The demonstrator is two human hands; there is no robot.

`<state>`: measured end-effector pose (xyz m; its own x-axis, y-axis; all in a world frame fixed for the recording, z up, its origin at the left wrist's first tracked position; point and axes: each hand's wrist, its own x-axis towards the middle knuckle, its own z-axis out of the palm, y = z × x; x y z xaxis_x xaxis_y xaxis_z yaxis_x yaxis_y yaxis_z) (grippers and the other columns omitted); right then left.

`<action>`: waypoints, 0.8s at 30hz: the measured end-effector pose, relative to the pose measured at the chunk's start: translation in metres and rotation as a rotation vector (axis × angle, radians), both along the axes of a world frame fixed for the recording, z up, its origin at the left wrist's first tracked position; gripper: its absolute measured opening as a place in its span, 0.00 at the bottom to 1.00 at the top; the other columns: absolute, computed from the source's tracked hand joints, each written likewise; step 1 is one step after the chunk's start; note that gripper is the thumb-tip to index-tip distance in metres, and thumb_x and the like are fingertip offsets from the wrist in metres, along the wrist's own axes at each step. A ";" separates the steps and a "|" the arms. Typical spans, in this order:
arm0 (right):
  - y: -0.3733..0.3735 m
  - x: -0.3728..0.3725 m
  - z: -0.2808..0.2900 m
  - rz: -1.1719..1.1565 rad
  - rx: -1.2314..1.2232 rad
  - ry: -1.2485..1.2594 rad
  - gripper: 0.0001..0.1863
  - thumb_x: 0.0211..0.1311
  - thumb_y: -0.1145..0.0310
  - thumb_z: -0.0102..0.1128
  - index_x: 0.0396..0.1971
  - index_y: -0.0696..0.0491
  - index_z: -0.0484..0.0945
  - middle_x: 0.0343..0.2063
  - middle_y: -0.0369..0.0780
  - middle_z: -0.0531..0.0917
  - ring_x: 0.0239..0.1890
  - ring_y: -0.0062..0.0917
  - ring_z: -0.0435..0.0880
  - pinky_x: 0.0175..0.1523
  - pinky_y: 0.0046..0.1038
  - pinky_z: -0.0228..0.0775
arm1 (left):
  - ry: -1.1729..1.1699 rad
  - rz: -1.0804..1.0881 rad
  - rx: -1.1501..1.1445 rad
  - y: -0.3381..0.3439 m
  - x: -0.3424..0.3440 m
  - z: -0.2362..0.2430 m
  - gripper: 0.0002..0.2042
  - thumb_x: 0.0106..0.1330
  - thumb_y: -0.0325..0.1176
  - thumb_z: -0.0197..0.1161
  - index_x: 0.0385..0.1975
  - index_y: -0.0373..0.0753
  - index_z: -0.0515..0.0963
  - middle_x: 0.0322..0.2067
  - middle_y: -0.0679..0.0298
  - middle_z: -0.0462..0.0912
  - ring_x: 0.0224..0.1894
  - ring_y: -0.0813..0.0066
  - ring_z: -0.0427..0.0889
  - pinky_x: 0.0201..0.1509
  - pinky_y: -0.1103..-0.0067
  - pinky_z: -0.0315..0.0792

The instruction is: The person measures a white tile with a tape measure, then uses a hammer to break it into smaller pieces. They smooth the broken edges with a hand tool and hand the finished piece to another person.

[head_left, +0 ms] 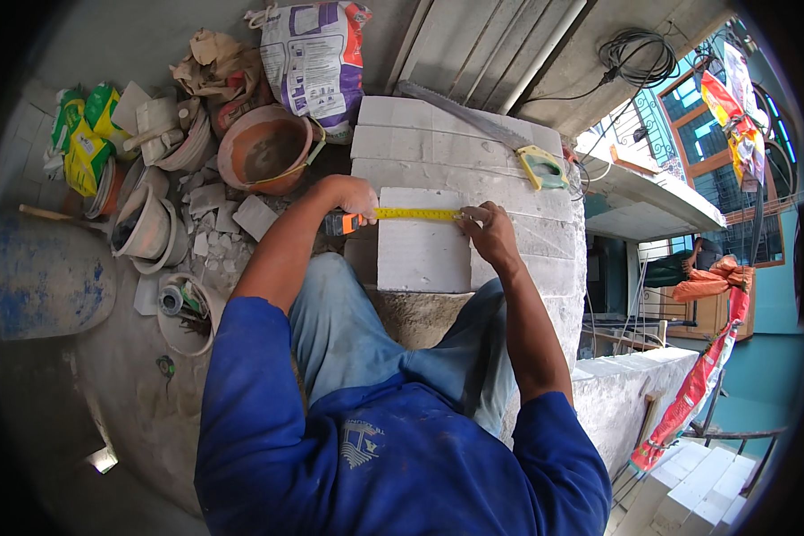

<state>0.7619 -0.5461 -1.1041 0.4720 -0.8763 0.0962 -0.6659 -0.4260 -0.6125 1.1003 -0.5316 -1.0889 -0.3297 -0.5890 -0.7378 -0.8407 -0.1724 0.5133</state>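
Gripping the orange-and-black tape measure (338, 224), the left hand (355, 196) is closed around its case, the yellow blade (415, 213) stretched across a pale block (424, 255) before the person's knees (333, 279). The right hand (491, 234) touches the blade's far end (whether its fingers pinch it, one cannot tell). Beyond, a handsaw (500, 132) rests on more pale blocks (420, 147).

The left hand (355, 198) is gripping, back facing up, and the left arm (286, 239) is slanting forward and inward. The right hand (491, 230) is pinching, the right arm (538, 330) leaning inward. Both knees (330, 279) are standing apart.
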 end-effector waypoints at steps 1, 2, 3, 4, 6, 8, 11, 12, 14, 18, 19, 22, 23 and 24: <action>0.002 0.000 0.000 -0.001 -0.003 0.000 0.12 0.57 0.64 0.70 0.41 0.47 0.89 0.35 0.42 0.84 0.42 0.40 0.81 0.49 0.38 0.75 | 0.002 0.010 -0.001 0.002 0.000 0.000 0.13 0.65 0.35 0.65 0.45 0.36 0.86 0.37 0.62 0.90 0.37 0.73 0.87 0.45 0.73 0.78; 0.004 0.000 0.000 -0.002 -0.007 -0.001 0.12 0.57 0.64 0.70 0.41 0.47 0.89 0.35 0.42 0.84 0.42 0.40 0.81 0.49 0.38 0.75 | 0.007 0.019 0.006 0.003 0.000 -0.001 0.13 0.65 0.35 0.65 0.45 0.36 0.86 0.37 0.62 0.90 0.37 0.73 0.87 0.44 0.73 0.78; 0.005 0.000 0.001 -0.004 -0.011 -0.001 0.12 0.57 0.64 0.70 0.41 0.47 0.89 0.35 0.42 0.84 0.42 0.41 0.81 0.49 0.38 0.75 | 0.011 0.029 0.013 0.004 0.001 -0.002 0.13 0.65 0.35 0.65 0.45 0.36 0.86 0.37 0.62 0.90 0.37 0.73 0.87 0.44 0.73 0.78; 0.006 0.000 0.000 -0.001 -0.014 -0.004 0.11 0.57 0.64 0.70 0.41 0.47 0.89 0.35 0.42 0.84 0.41 0.41 0.81 0.49 0.38 0.75 | 0.016 0.038 0.020 0.005 0.001 -0.003 0.13 0.65 0.35 0.65 0.45 0.37 0.86 0.37 0.62 0.90 0.37 0.73 0.86 0.44 0.73 0.78; 0.007 0.000 0.000 0.003 -0.022 -0.012 0.11 0.58 0.64 0.70 0.41 0.47 0.89 0.34 0.42 0.84 0.41 0.41 0.81 0.49 0.38 0.75 | 0.043 0.025 0.014 0.007 0.000 -0.005 0.13 0.65 0.35 0.65 0.45 0.37 0.87 0.36 0.62 0.90 0.36 0.73 0.86 0.43 0.73 0.78; 0.009 -0.002 0.001 0.000 -0.002 -0.014 0.11 0.58 0.64 0.70 0.40 0.47 0.89 0.34 0.42 0.84 0.41 0.41 0.82 0.49 0.38 0.75 | 0.036 0.001 0.007 0.009 -0.001 -0.005 0.13 0.66 0.35 0.65 0.45 0.36 0.86 0.37 0.62 0.90 0.37 0.74 0.86 0.43 0.73 0.78; 0.012 -0.007 0.001 -0.010 0.035 -0.036 0.10 0.58 0.64 0.70 0.40 0.48 0.88 0.33 0.42 0.83 0.41 0.41 0.82 0.49 0.38 0.75 | 0.008 -0.027 0.011 0.011 -0.009 0.000 0.13 0.67 0.35 0.64 0.46 0.35 0.86 0.38 0.61 0.90 0.37 0.75 0.87 0.44 0.74 0.79; 0.014 -0.008 0.002 -0.013 0.048 -0.049 0.10 0.58 0.64 0.69 0.40 0.48 0.88 0.33 0.42 0.83 0.41 0.40 0.82 0.49 0.38 0.75 | 0.015 -0.014 0.020 0.013 -0.009 -0.001 0.14 0.67 0.35 0.64 0.46 0.34 0.86 0.38 0.61 0.90 0.38 0.75 0.87 0.44 0.74 0.79; 0.018 -0.008 0.001 0.003 0.042 -0.061 0.10 0.58 0.64 0.70 0.40 0.48 0.88 0.33 0.42 0.83 0.41 0.40 0.82 0.48 0.38 0.75 | 0.014 0.006 0.035 0.017 -0.008 -0.003 0.14 0.67 0.36 0.64 0.46 0.34 0.86 0.38 0.61 0.90 0.38 0.75 0.87 0.44 0.74 0.79; 0.026 -0.010 -0.004 0.009 0.022 -0.064 0.12 0.57 0.63 0.70 0.41 0.48 0.88 0.33 0.42 0.83 0.40 0.40 0.82 0.48 0.38 0.75 | 0.044 0.040 0.038 0.027 -0.006 -0.005 0.14 0.67 0.37 0.64 0.45 0.34 0.86 0.38 0.61 0.89 0.38 0.74 0.87 0.44 0.75 0.78; 0.028 -0.008 -0.003 0.010 0.021 -0.058 0.12 0.57 0.64 0.70 0.42 0.48 0.88 0.33 0.42 0.83 0.40 0.40 0.82 0.48 0.38 0.75 | 0.060 0.057 0.036 0.030 -0.004 -0.007 0.14 0.66 0.37 0.65 0.45 0.34 0.86 0.38 0.61 0.89 0.38 0.74 0.86 0.44 0.75 0.78; 0.030 -0.004 0.002 0.011 0.033 -0.052 0.13 0.58 0.64 0.69 0.42 0.48 0.88 0.32 0.42 0.82 0.40 0.40 0.82 0.48 0.39 0.75 | 0.057 0.057 0.027 0.034 -0.001 -0.010 0.14 0.66 0.36 0.65 0.45 0.35 0.86 0.38 0.61 0.89 0.38 0.74 0.86 0.44 0.74 0.78; 0.030 -0.002 0.003 0.009 0.048 -0.060 0.13 0.58 0.64 0.69 0.42 0.49 0.88 0.32 0.42 0.82 0.40 0.41 0.82 0.49 0.39 0.75 | 0.059 0.050 0.018 0.034 0.001 -0.010 0.14 0.65 0.36 0.65 0.45 0.35 0.86 0.38 0.60 0.89 0.38 0.74 0.86 0.44 0.74 0.78; 0.029 -0.005 0.005 0.003 0.060 -0.064 0.13 0.58 0.64 0.68 0.43 0.49 0.88 0.32 0.43 0.82 0.41 0.41 0.82 0.49 0.39 0.75 | 0.064 0.039 0.005 0.033 -0.002 -0.011 0.14 0.65 0.36 0.65 0.44 0.35 0.86 0.37 0.60 0.89 0.37 0.74 0.87 0.43 0.74 0.78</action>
<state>0.7566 -0.5175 -1.0992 0.4695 -0.8799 0.0734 -0.6234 -0.3892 -0.6782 1.0986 -0.4986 -1.0997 -0.3533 -0.5985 -0.7190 -0.7985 -0.2075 0.5652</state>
